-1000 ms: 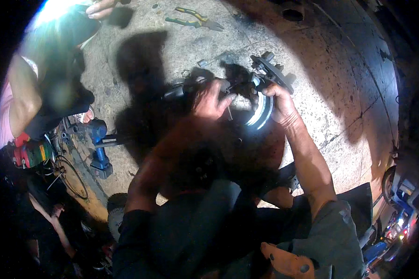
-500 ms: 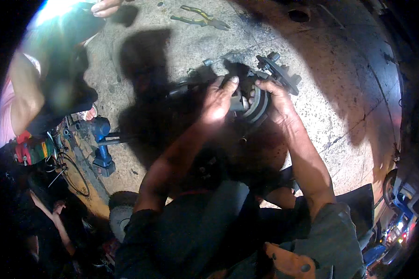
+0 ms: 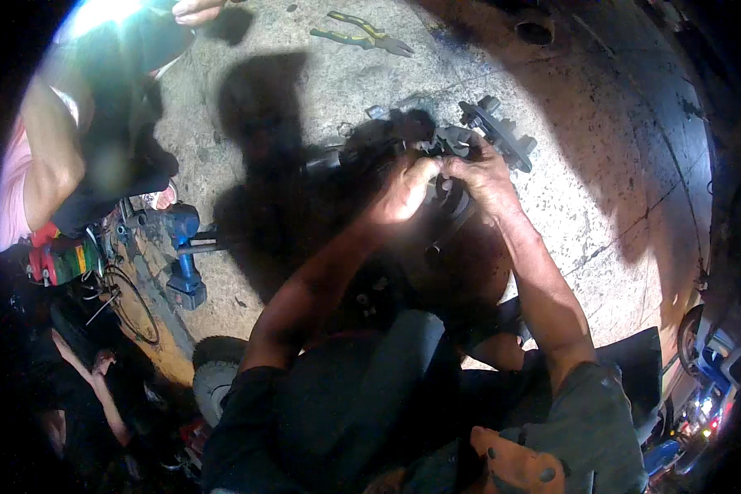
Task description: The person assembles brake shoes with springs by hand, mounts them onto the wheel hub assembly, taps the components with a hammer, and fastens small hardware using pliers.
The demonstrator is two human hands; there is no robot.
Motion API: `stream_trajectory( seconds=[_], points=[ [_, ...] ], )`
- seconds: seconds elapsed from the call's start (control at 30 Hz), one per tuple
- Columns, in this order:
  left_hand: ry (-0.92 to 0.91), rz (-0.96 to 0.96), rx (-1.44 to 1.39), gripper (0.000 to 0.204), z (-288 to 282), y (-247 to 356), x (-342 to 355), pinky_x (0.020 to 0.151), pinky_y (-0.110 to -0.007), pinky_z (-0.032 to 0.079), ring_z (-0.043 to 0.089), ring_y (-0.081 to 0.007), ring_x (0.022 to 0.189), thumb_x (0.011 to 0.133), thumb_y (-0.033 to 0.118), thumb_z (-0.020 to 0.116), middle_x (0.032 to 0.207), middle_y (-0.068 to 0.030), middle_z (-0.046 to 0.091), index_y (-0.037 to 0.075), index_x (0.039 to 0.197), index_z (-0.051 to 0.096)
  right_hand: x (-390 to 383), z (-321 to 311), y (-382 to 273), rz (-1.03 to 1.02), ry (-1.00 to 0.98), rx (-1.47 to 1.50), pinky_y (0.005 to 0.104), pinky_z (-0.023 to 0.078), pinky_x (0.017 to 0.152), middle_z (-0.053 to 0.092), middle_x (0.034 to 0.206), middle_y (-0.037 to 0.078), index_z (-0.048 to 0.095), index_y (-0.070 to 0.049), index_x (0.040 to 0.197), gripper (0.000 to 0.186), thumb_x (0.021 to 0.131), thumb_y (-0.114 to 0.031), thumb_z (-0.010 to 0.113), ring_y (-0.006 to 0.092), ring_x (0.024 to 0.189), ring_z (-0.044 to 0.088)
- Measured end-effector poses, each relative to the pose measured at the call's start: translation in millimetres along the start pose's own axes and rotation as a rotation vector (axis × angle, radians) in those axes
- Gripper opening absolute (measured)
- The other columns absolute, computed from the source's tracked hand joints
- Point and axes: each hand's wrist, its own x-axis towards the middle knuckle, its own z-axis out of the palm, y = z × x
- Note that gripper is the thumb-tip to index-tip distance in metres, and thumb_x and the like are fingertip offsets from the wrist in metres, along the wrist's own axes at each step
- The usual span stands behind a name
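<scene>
The left hand [image 3: 407,188] and right hand [image 3: 484,177] are drawn together over a dark metal assembly [image 3: 443,142] on the floor [image 3: 593,218], thumbs nearly meeting and fingers curled in at its near side. A curved metal part [image 3: 459,206] sits just on the near side of the right hand's fingers. It is hard to make out in this shade whether either hand is clamped on a small piece or only pressing on the assembly.

The likeliest trouble is a slip: with both thumbs working so close, uneven pressure could skid a thumb off the metal and pinch it against a hard edge. Just to the far right of the right hand stands a round metal disc [image 3: 506,136] with stubs sticking out, and a sudden slip that way could knock the knuckles on it.

Poor light could add to this. The glaring lamp [image 3: 99,10] comes from the far left (beside a co-worker's hand [image 3: 196,10]), so the person's own arms and body shade the work. A small piece dropped there could be lost among the loose metal bits [image 3: 376,112] on the far side.

The pliers [image 3: 366,34] lie well apart at the far side, and the blue power tool [image 3: 187,255] is off to the left; a stretch for either could leave the assembly held by only 1 hand, free to tip.
</scene>
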Motion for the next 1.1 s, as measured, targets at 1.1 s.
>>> stream_trajectory(
  seconds=[1.1],
  points=[
    [0.088,0.19,0.284,0.018,-15,28,-22,0.075,-0.029,0.047,0.062,-0.0173,0.078,0.09,0.008,0.052,0.087,-0.0111,0.067,-0.002,0.099,0.064,-9,12,-29,0.313,0.007,0.321,0.0277,0.051,0.047,0.062,0.08,0.007,0.057,-0.005,0.102,0.03,0.089,-0.032,0.058,0.0154,0.057,0.057]
  ],
)
